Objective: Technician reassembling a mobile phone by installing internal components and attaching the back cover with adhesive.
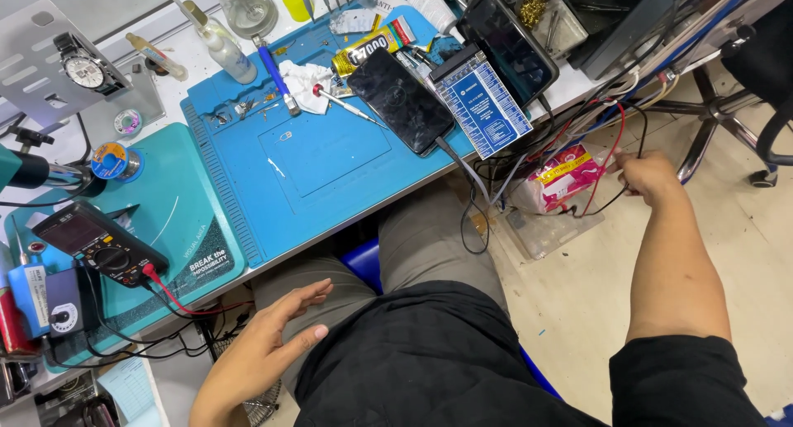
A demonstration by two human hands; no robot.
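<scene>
Gripping red wire (612, 150), running upward, right hand (648, 176).

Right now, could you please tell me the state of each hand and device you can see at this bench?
Left hand: open, empty, hovering over the lap.
Right hand: closed around the red and black wires.
Black phone: screen dark, face up, cable plugged in.
Multimeter: lying flat, red lead plugged in.
Wristwatch: resting on a grey stand.
</scene>
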